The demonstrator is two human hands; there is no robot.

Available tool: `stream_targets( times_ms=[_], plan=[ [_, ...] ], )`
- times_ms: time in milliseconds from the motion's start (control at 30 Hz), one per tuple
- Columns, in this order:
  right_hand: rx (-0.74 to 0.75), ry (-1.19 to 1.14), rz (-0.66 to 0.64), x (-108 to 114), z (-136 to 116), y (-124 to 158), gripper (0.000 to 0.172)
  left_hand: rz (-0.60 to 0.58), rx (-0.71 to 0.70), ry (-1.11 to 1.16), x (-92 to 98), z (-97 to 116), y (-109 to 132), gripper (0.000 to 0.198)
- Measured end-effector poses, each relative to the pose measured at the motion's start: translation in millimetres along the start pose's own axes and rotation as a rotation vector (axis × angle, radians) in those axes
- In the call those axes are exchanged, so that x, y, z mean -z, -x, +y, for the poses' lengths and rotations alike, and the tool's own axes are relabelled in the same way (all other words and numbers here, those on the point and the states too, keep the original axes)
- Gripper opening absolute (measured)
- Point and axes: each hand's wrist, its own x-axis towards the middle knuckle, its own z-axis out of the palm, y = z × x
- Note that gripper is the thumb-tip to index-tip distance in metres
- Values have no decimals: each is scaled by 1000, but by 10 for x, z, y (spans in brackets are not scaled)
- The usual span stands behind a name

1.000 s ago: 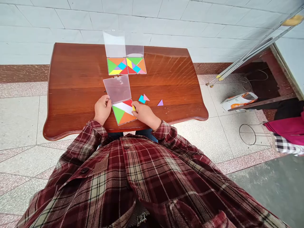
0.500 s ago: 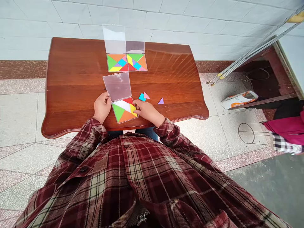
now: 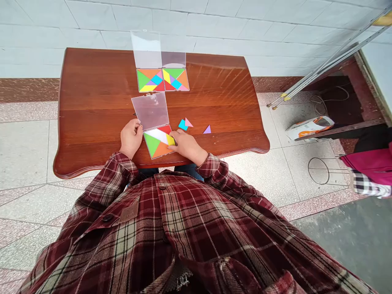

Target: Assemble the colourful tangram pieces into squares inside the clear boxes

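In front of me a tangram case lies with its clear lid folded back. Green, orange and red pieces sit in it, around a bare white strip. My right hand is over the case's right side, thumb and fingers closed about the yellow piece, which they partly cover. At the left, by the hinge, my left hand pinches the case's edge. A blue square, a pink triangle and a purple triangle lie on the table, right of the case.
Two filled tangram cases with raised clear lids stand side by side farther back on the wooden table. A tiled wall is behind. To the right are a white bag and metal poles.
My right hand has shifted slightly left over the yellow piece, its thumb closer to the case's lower right. My left hand stays at the case's left edge.
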Motion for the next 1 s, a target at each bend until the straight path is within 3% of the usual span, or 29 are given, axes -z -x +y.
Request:
stream_targets(
  times_ms=[400,767,1000],
  plan=[
    [20,-31,-37,56,88,11,38,-4,6,11,10,31,13,21],
    [35,-100,6,87,161,11,28,5,4,7,-20,-24,-1,22],
    [95,-85,33,-15,40,-31,32,4,6,-16,5,-2,0,21]
  ],
)
